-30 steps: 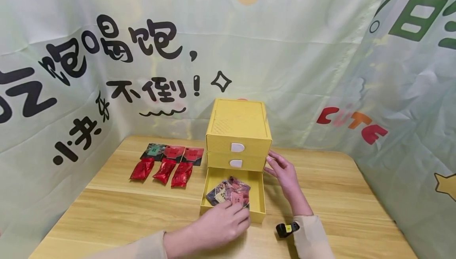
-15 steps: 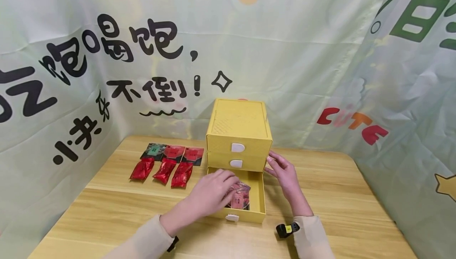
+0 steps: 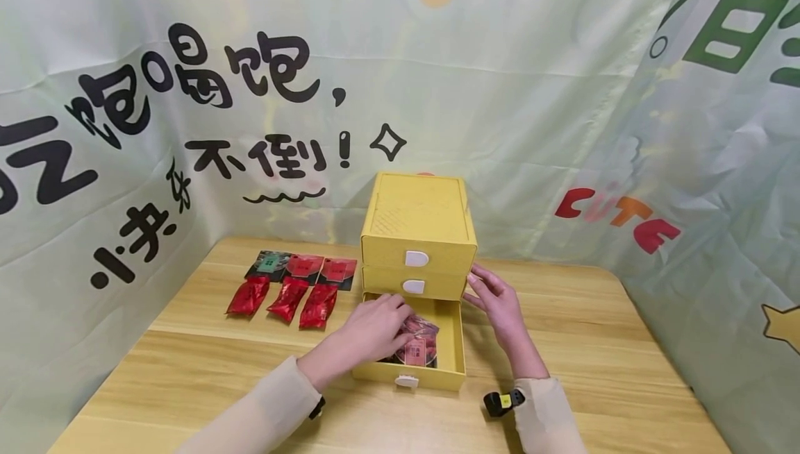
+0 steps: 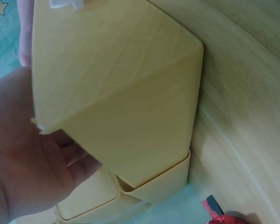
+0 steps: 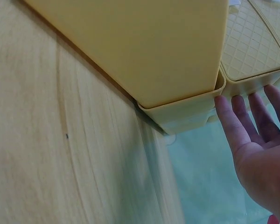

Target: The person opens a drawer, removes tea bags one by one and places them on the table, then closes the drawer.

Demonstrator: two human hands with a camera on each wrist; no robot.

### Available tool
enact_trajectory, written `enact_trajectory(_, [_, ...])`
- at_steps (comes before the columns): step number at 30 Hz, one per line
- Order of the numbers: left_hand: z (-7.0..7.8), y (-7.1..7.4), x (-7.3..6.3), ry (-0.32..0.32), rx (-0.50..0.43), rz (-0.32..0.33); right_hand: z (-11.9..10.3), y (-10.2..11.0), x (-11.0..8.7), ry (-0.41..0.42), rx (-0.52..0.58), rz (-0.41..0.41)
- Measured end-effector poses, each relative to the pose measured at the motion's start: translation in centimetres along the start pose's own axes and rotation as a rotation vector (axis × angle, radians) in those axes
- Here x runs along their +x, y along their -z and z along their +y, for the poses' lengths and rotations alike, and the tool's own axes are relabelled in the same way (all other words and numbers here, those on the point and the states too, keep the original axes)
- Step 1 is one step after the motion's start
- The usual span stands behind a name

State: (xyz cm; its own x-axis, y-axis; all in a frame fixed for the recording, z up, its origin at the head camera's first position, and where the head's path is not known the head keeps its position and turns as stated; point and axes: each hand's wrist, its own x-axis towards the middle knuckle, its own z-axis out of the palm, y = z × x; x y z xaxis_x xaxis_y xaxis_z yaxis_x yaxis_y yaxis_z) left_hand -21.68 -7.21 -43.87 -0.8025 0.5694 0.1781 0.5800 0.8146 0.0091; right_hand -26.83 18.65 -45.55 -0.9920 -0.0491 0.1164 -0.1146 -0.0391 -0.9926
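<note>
A yellow drawer box [image 3: 419, 207] stands on the wooden table with its bottom drawer [image 3: 434, 378] pulled out. Flat printed packets [image 3: 415, 352] lie in that drawer. My left hand [image 3: 369, 332] reaches over the drawer's left side, its fingers down among the packets. In the left wrist view the drawer's wall [image 4: 135, 126] covers part of my left hand [image 4: 28, 158], so whether it pinches a packet is unclear. With fingers extended, my right hand [image 3: 502, 309] touches the box's right side; in the right wrist view the fingertips [image 5: 222, 103] rest against its edge.
Left of the box lie three flat packets [image 3: 305, 268] in a row, one green and two red. In front of them are three shiny red pouches [image 3: 287, 300]. Printed cloth [image 3: 519, 128] hangs behind the table. The upper two drawers are closed.
My left hand has gone from the drawer's front edge back and up to its left side, over the packets. It dipped slightly lately. My right hand stays at the box's side.
</note>
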Motion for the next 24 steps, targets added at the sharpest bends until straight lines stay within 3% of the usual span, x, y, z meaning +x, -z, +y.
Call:
enact_trajectory(8, [-0.1,-1.2,0.8,0.028,0.039,-0.096,0.1,0.0,0.0,0.005,0.006,-0.004])
enact_trajectory(24, [0.0,-2.2,0.9,0.042,0.036,-0.123,0.2,0.0,0.1,0.01,0.013,0.0])
